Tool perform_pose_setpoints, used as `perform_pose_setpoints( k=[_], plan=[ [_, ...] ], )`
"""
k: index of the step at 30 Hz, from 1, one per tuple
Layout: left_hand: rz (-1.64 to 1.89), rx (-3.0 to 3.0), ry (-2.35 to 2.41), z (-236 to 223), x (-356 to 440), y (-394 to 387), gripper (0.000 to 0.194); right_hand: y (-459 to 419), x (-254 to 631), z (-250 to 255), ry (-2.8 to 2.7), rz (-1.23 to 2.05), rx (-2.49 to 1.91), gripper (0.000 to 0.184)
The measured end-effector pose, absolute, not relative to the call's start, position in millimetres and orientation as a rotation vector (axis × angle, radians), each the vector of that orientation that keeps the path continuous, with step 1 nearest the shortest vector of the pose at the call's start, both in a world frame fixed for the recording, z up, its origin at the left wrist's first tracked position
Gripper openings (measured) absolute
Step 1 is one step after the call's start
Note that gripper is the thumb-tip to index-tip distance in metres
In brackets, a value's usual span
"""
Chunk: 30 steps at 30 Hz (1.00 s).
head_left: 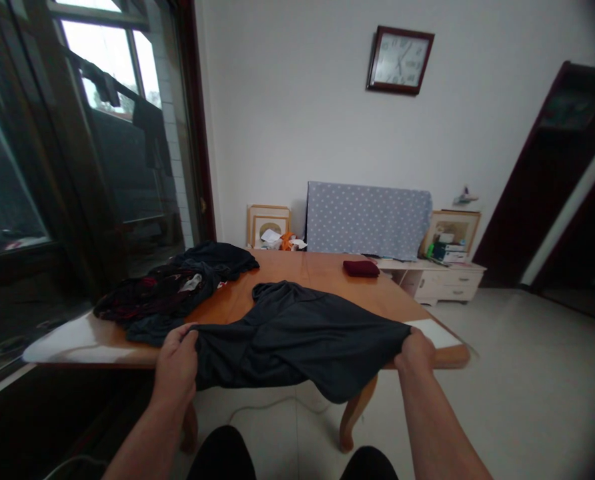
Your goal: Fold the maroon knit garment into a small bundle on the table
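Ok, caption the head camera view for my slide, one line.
Left hand and right hand hold a dark grey garment spread over a wooden table, beside a heap of dark clothes.

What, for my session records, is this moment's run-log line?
left hand: gripping garment | right hand: gripping garment | garment: dark, held stretched above table | nearby: clothes pile

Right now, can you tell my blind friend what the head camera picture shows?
A person's left hand and right hand hold a dark shirt stretched over a wooden table. A pile of dark clothes lies beside it.
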<state>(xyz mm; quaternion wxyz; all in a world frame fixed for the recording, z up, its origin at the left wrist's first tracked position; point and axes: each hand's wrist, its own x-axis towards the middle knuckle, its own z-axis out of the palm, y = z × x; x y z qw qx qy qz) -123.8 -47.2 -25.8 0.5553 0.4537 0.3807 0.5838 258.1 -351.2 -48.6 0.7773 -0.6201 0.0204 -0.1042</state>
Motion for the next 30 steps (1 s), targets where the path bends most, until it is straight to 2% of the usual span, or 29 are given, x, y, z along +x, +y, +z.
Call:
perform_pose_setpoints(
  k=[6,11,13,17,22,25,30],
  plan=[
    [1.223,1.149,0.830,-23,-104,-78,0.040,-315,221,-22,-0.035,-0.188,-1.325,0.027],
    [0.894,1.354,0.721,-10,-83,-114,0.044,-286,133,7,-0.879,0.185,-1.468,0.024],
    [0.790,1.423,0.700,-5,-79,-126,0.044,-279,99,12,-1.150,0.372,-1.482,0.018],
    [0.586,1.395,0.682,1,-76,-145,0.050,-271,62,6,-1.483,0.521,-1.512,0.006],
    [0.552,1.482,0.566,-5,-72,-151,0.031,-267,56,-3,-1.491,0.582,-1.492,0.006],
    [0.565,1.445,0.587,-13,-68,-146,0.026,-268,60,-1,-1.418,0.575,-1.504,0.010],
    [0.751,1.151,0.606,-17,-67,-133,0.025,-264,83,-4,-1.134,0.287,-1.532,0.019]
  ],
)
